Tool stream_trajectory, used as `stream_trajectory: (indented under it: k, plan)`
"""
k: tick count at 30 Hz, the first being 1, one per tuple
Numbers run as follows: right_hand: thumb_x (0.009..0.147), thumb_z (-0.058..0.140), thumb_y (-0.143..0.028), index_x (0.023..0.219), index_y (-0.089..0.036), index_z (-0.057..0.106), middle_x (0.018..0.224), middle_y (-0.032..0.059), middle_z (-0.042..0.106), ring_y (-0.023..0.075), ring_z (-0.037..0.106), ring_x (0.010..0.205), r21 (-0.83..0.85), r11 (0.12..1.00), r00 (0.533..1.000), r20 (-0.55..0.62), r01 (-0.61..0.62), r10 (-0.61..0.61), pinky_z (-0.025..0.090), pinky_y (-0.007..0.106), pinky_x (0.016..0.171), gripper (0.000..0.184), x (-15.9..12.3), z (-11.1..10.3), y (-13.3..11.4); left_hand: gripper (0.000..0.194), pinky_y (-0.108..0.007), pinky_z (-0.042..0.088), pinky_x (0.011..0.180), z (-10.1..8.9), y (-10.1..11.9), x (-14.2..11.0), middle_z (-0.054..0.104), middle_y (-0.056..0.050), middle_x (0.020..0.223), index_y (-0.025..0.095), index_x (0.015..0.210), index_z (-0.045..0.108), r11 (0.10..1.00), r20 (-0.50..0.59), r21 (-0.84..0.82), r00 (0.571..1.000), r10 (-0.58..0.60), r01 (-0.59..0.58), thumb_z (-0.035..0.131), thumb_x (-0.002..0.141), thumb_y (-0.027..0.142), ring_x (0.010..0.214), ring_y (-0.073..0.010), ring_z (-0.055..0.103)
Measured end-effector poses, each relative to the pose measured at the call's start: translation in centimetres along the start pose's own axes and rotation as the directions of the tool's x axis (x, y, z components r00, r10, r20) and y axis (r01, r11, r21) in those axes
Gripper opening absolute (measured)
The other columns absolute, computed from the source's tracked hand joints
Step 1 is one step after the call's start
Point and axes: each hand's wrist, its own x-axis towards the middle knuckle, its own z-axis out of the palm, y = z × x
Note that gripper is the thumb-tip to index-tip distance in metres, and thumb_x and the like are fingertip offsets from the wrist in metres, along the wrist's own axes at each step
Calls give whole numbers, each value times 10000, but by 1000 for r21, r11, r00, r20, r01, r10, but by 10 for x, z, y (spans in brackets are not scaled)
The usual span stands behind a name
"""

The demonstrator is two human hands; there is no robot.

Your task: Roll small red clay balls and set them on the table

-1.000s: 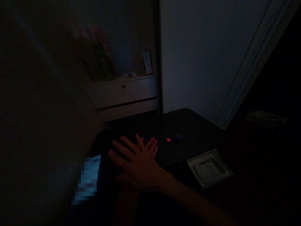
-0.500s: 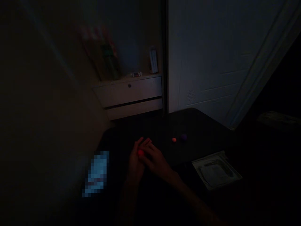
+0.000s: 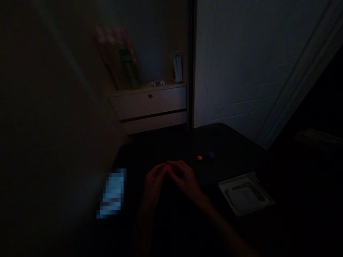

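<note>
The room is very dark. My left hand [image 3: 153,184] and my right hand [image 3: 184,180] meet fingertip to fingertip above a dark table [image 3: 230,150]. Between the fingertips sits a small red lump [image 3: 168,167], pinched by both hands. Farther back on the table lie a small orange ball [image 3: 199,157] and, just right of it, a small purple ball [image 3: 210,155], both apart from my hands.
A clear plastic packet [image 3: 245,192] lies at the table's right front. A lit screen [image 3: 112,194] glows at the left. Behind stand a white drawer unit [image 3: 150,107] with small items on top, and a white door [image 3: 241,64].
A second ago my hands lay flat, one over the other, fingers spread. They then closed on the red lump, and now they hold it slightly farther forward at the fingertips.
</note>
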Motion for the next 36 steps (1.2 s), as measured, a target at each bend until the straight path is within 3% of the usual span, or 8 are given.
stream_trajectory:
  k: [5, 17, 22, 36]
  plan:
    - [977, 689, -213, 1254, -235, 715, 1182, 76, 689, 199, 680, 1074, -26, 995, 992, 91, 92, -90, 554, 340, 963, 279, -3, -5, -3, 350, -257, 566, 755, -1, 3, -3, 796, -61, 882, 155, 897, 804, 997, -26, -68, 999, -40, 38, 928, 660, 380, 832, -178, 726]
    - [1022, 650, -271, 1266, -247, 718, 1191, 77, 731, 208, 706, 1081, -24, 997, 994, 92, 67, -65, 562, 354, 964, 254, -2, -10, 4, 341, -271, 569, 746, 1, 2, -5, 796, -73, 926, 155, 924, 796, 1000, 6, -15, 1000, -19, 19, 904, 707, 395, 867, -194, 723]
    - [1029, 639, -298, 1299, -250, 697, 1157, 73, 739, 200, 709, 1025, -51, 996, 991, 115, 78, -71, 564, 351, 946, 280, -3, -13, 4, 325, -261, 553, 733, 1, 4, -6, 793, -67, 900, 158, 905, 798, 1000, 4, -22, 1000, -22, 22, 900, 709, 397, 840, -182, 716]
    - [988, 696, -336, 1150, -221, 738, 994, 45, 730, 181, 690, 885, -2, 999, 992, 119, 39, -39, 546, 310, 827, 202, -4, -16, -2, 285, -251, 493, 672, -4, 2, -5, 788, -70, 856, 152, 889, 818, 999, 68, 15, 996, -52, 51, 881, 710, 364, 763, -165, 682]
